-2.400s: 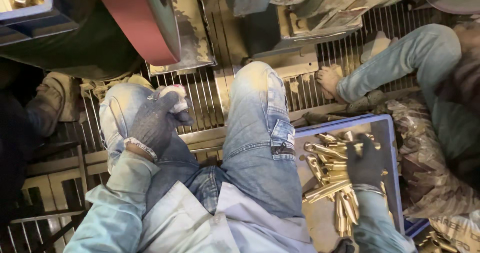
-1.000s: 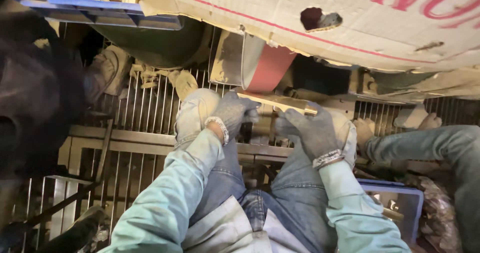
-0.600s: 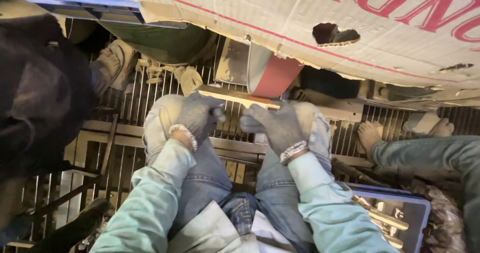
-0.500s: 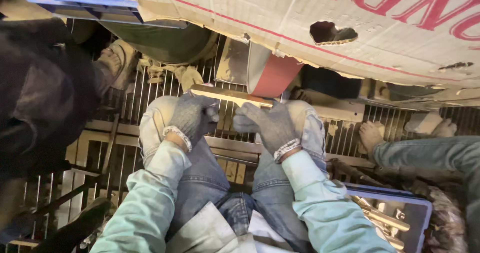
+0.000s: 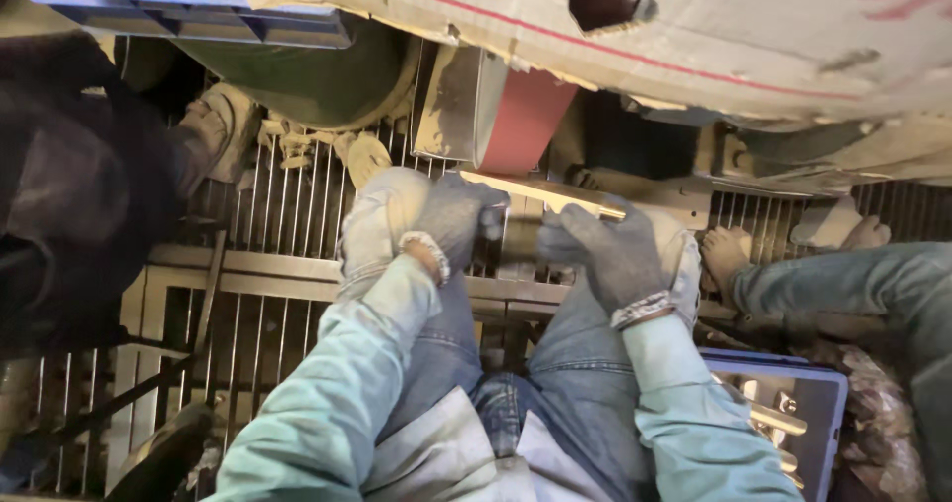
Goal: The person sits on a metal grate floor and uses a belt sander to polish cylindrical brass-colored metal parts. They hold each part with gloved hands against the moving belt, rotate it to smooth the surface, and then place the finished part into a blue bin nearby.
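Observation:
Both my hands wear dark grey gloves and hold one long brass-coloured metal bar [image 5: 543, 192] between them. My left hand [image 5: 453, 220] grips the bar's left end above my left knee. Over my right knee, my right hand [image 5: 612, 255] closes on its right part. The bar lies crosswise just below a red abrasive belt [image 5: 526, 121] that runs over a grey metal housing [image 5: 448, 105]. Whether the bar touches the belt I cannot tell.
A steel grate floor [image 5: 268, 234] lies under my legs. A blue crate [image 5: 793, 418] with several brass pieces stands at the lower right. Cardboard [image 5: 714, 36] covers the top. Another person's bare foot [image 5: 727, 254] and jeans leg [image 5: 863, 284] are at the right; a dark-clothed person [image 5: 69, 194] is at the left.
My right hand left the crate of brass pieces and my left hand left my knee. Both came together on the bar in front of the red belt and have stayed there.

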